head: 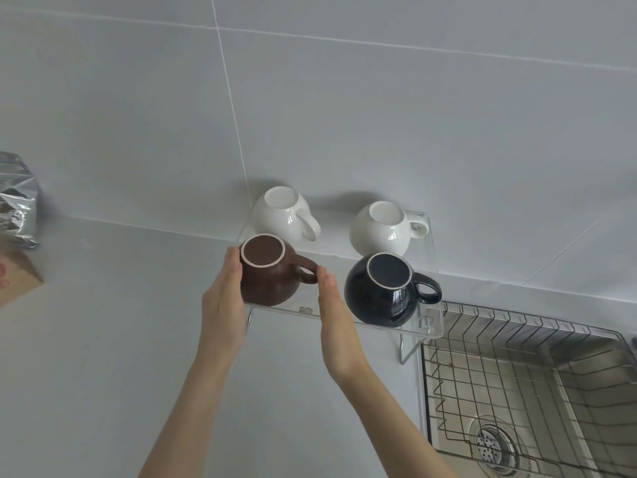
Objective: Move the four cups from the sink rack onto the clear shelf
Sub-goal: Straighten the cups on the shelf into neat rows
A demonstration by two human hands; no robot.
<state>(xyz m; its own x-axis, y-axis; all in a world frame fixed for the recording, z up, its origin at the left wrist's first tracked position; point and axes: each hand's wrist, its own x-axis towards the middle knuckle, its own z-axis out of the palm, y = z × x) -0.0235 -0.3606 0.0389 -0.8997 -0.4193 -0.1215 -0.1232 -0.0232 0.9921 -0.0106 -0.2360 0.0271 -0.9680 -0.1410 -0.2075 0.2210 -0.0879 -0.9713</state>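
Head cam is looking down at a clear acrylic shelf (432,331) sitting on a pale grey countertop (103,339) against a tiled wall (344,115), and all four cups are on it, upside down with their bases facing up. Left hand (222,301) is flat against the left side of the brown cup (267,276), fingers pointing away from the camera, clearly touching it. Right hand (336,315) is on the other side, fingertips right at the brown cup's handle, palm facing in, so the two hands are apart with that cup sandwiched between them, more of a loose cradle than a tight grip. Just to the right of the right hand is the black cup (387,291), glossy, handle sticking out to the right. Beyond the hands, at the back of the shelf, are two white cups: left white cup (282,215) straight past the brown one, right white cup (382,229) behind the black one. Off to the right of the right forearm, lower down, there's the wire sink rack (517,357) over a steel sink (586,391) with the drain (491,443) showing through. Way off to the left of the left hand is a crinkly silver foil bag (17,201) and a brown paper package (17,281) below it.
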